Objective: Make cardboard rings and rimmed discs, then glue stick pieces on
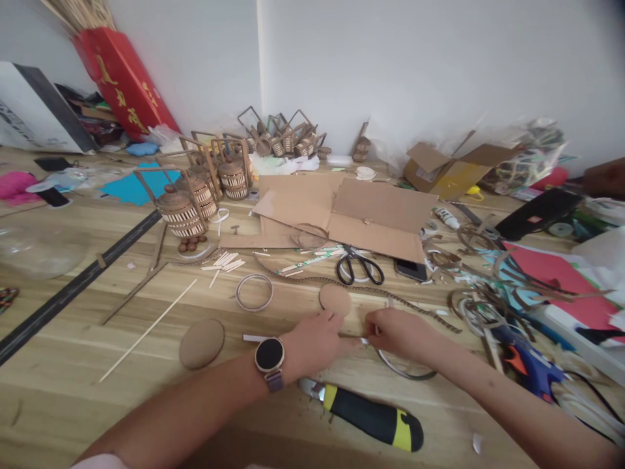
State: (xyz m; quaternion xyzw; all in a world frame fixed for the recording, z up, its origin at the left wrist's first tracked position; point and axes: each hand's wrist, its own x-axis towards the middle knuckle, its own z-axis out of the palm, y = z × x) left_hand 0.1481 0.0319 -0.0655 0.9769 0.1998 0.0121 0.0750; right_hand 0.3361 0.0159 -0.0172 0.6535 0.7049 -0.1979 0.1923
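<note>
My left hand [312, 342], with a watch on its wrist, lies on the table over a thin white strip [251, 338]. Its fingers are stretched out, one reaching toward my right hand [398, 335]. That hand is closed in a pinch at the strip's right end; its fingertips are partly hidden. Below it curves a thin pale-and-dark band [405, 374]; whether it joins the strip I cannot tell. A round cardboard disc [335, 299] touches or nearly touches my left fingers, and another disc [202, 343] lies farther left. Nearer me rests a black-and-yellow utility knife [371, 417].
Black scissors [360, 266], a ring [254, 292] and short sticks [225, 262] lie beyond my hands. Cardboard sheets [297, 202] stand behind them. Small woven baskets [180, 212] are at left. A blue glue gun [530, 365] and strip scraps crowd the right.
</note>
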